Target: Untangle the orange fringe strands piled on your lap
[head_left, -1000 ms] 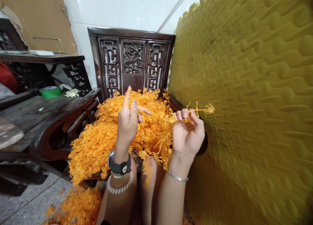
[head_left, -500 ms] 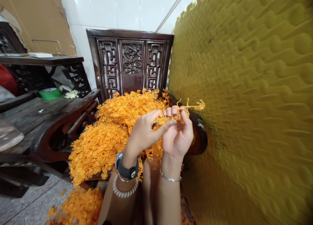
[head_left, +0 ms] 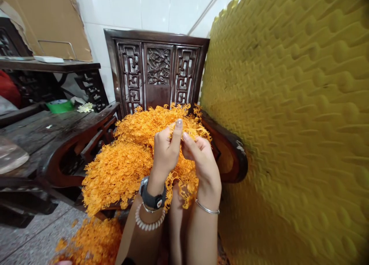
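Note:
A big heap of orange stringy plastic sprigs (head_left: 135,153) fills the seat of a dark carved wooden chair (head_left: 157,70). My left hand (head_left: 165,151), with a dark watch and a bead bracelet on the wrist, and my right hand (head_left: 200,157), with a thin bangle, meet fingertip to fingertip above the heap. Both hands are closed, pinching a small orange sprig (head_left: 188,134) between them; most of it is hidden by my fingers. My bare knees show below my wrists.
A large yellow-green wavy foam sheet (head_left: 294,115) stands close on the right. A dark wooden table (head_left: 43,130) at left carries a green tape roll (head_left: 60,105). More orange sprigs (head_left: 92,238) lie on the tiled floor. Cardboard leans on the white tiled wall.
My left hand has come down from the raised open pose and closed on the sprig. My right hand has swung left and turned over, drawing the sprig away from the foam to the heap.

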### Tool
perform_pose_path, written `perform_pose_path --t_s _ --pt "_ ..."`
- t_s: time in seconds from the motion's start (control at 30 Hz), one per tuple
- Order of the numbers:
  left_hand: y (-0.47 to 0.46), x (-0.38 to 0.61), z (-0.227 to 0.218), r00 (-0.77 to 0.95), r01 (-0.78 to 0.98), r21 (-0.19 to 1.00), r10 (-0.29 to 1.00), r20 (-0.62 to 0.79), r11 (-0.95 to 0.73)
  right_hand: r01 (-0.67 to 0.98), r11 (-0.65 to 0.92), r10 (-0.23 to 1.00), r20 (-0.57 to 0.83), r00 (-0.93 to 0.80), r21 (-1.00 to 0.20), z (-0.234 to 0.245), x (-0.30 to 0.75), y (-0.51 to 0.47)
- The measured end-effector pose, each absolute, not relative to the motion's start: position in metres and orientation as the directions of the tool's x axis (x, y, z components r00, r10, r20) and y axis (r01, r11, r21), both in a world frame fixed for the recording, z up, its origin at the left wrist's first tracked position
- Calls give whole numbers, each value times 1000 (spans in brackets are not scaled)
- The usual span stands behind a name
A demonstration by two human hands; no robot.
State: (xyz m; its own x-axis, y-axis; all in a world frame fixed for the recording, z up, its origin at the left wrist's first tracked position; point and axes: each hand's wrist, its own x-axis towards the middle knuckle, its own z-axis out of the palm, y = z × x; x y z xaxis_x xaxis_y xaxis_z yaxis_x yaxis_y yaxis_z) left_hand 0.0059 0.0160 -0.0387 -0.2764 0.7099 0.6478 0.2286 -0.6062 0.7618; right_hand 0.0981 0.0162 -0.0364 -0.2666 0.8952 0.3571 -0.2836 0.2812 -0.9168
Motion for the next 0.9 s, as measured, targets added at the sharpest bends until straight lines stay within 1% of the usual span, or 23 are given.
perform_pose_path --t_s 0.07,0.1,0.13,0.2,0.27,0.3,0.37,0.4,0.43,0.47,0.5,0.57,0.7,0.77,0.83,0.9 --pt "20 12 -41 -429 172 786 673 602 -594 -321 244 873 351 -338 -915 -38 91 18" --pt "22 16 -41 -499 112 791 654 568 -602 -356 225 869 352 -348 -907 -40 86 19" --pt "23 19 -41 -558 24 784 642 525 -620 -401 209 870 357 -341 -892 -43 80 21" --pt "26 21 -39 -625 -199 728 658 421 -656 -487 193 884 366 -290 -852 -47 67 23" --pt "28 16 -37 -646 -398 635 694 319 -662 -564 202 897 382 -221 -800 -49 58 24" --pt "29 9 -36 -623 -490 591 732 276 -640 -616 210 901 396 -180 -759 -48 55 24" --pt "31 -9 -35 -557 -639 507 803 215 -579 -730 243 901 427 -73 -639 -45 57 24" --pt "32 -19 -35 -523 -685 477 827 204 -551 -775 264 899 438 -19 -574 -43 59 25" --pt "33 -27 -36 -565 -679 439 801 201 -589 -801 283 896 444 24 -528 -41 63 27" --pt "34 -34 -36 -594 -658 425 776 213 -621 -805 300 893 448 47 -512 -39 66 28" --pt "34 -37 -36 -617 -630 424 751 237 -651 -791 313 892 450 54 -525 -38 68 30" --pt "34 -37 -36 -611 -570 468 730 307 -675 -738 310 898 439 21 -599 -38 68 32" --pt "30 -22 -34 -509 -442 589 730 457 -677 -603 293 911 408 -60 -742 -38 61 27" --pt "29 -21 -35 -372 -438 639 774 512 -633 -557 300 912 404 -71 -774 -38 58 23" --pt "27 -24 -38 -141 -472 705 835 532 -529 -522 304 907 409 -96 -797 -37 59 20" --pt "26 -30 -40 21 -500 738 845 534 -454 -472 295 898 409 -159 -831 -37 64 19"
